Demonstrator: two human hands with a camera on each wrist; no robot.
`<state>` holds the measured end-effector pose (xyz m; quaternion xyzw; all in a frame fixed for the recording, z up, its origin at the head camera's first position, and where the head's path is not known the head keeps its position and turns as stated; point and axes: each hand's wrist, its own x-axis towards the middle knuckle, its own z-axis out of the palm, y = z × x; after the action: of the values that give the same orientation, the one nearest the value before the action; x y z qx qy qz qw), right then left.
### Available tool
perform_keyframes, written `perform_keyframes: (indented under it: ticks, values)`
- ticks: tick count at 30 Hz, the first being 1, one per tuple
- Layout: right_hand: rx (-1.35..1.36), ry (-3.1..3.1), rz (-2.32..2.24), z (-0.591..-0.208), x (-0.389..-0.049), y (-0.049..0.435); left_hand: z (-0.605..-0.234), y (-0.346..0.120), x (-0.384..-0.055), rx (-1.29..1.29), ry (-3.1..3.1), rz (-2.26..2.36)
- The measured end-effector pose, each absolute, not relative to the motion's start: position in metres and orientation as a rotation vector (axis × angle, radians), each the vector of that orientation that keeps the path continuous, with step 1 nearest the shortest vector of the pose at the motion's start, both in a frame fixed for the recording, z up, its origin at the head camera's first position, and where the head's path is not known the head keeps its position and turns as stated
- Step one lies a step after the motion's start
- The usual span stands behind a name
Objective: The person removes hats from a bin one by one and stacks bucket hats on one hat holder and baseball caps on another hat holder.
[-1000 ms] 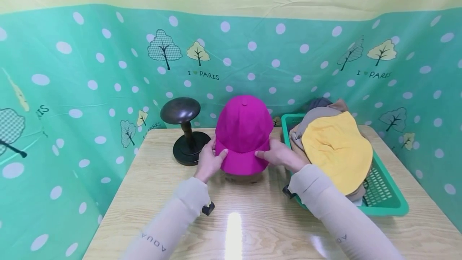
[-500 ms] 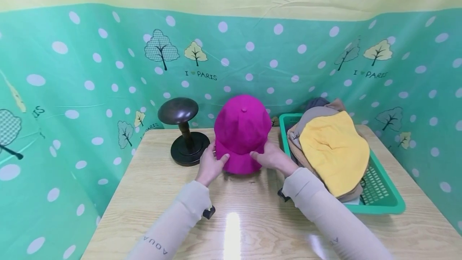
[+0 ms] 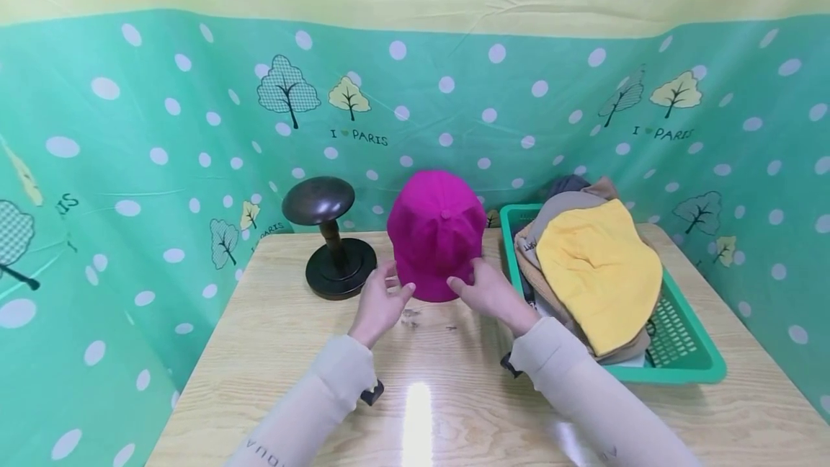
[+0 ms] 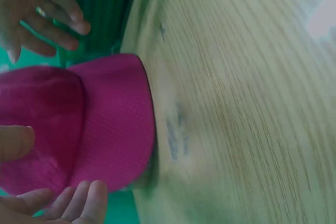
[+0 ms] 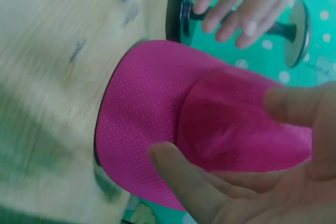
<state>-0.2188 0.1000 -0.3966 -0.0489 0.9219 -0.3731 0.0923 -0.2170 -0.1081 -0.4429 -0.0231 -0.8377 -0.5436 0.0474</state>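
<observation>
A magenta baseball cap sits crown up at the back middle of the table, its brim facing me. My left hand is beside the brim's left edge with fingers spread loosely. On the other side, my right hand is by the brim's right edge, thumb and fingers apart. The right wrist view shows the left hand off the cap, gripping nothing. In the left wrist view, the right hand likewise has spread fingers clear of the cap. Whatever supports the cap underneath is hidden.
A dark hat stand with a round top and base is left of the cap. On the right is a green basket heaped with hats, a yellow one uppermost. Polka-dot cloth hangs behind the wooden table.
Both hands were holding the cap's brim and have let go, with their fingers now parted from it. The brim's front edge has shifted slightly back and the crown has tipped toward me.
</observation>
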Motion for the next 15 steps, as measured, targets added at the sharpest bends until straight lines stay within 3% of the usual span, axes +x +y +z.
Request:
perform_keyframes:
  ticks: [15]
  values:
    - [-0.344, 2.965, -1.206, -0.383, -0.164, 0.117, -0.416, -0.086, -0.166, -0.451, -2.507, -1.496]
